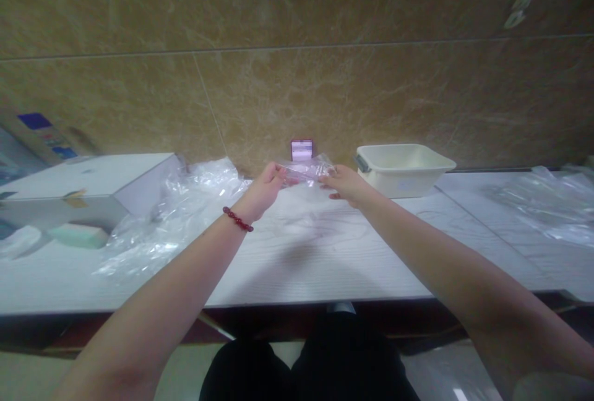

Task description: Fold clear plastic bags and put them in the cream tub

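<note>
Between my two hands a clear plastic bag [304, 171] is held up above the white table. My left hand [268, 187], with a dark red bead bracelet [238, 219] at the wrist, pinches the bag's left end. At the right end my right hand [346, 184] has its fingers closed on the same bag. Just behind the bag a phone [302, 150] with a lit screen stands upright by the wall; the bag hides its lower part.
A cream plastic tub [406, 169] stands right of my hands. Clear plastic bags lie in a heap [171, 215] on the left and another pile [552, 203] at far right. Far left are a white box [88, 187] and a pale green block [78, 235]. The marble wall [297, 91] borders the table [325, 265].
</note>
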Action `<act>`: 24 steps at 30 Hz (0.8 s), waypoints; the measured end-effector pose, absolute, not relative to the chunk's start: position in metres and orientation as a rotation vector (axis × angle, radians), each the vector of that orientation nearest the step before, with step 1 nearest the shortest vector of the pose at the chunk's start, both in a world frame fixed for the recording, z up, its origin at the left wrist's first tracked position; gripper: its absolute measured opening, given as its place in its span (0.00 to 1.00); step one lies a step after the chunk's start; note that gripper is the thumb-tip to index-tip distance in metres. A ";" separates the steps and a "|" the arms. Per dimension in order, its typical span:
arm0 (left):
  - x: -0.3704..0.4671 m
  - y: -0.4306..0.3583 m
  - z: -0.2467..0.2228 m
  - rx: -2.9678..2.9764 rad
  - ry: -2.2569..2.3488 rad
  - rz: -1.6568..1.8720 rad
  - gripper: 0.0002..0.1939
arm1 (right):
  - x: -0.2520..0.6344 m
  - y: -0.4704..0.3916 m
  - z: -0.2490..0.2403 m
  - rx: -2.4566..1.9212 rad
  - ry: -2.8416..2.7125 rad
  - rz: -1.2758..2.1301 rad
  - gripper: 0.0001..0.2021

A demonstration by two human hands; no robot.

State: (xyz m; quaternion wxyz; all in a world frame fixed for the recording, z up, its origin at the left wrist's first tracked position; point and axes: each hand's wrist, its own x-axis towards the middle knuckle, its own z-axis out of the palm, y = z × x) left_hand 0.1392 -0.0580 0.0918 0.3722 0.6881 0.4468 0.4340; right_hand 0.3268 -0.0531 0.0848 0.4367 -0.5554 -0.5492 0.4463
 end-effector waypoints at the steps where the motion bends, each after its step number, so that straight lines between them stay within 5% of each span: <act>1: 0.139 -0.058 0.092 1.772 1.146 1.127 0.11 | 0.327 -0.053 0.084 -1.420 -1.384 1.071 0.11; 9: 0.130 -0.054 0.099 1.703 1.219 1.169 0.10 | 0.348 -0.039 0.076 -1.587 -1.606 0.603 0.12; 18: 0.130 -0.051 0.105 1.537 1.058 1.046 0.09 | 0.343 -0.046 0.110 -1.620 -1.652 0.900 0.23; 24: 0.122 -0.035 0.108 1.465 0.990 1.031 0.09 | 0.354 -0.028 0.122 -1.500 -1.632 1.077 0.11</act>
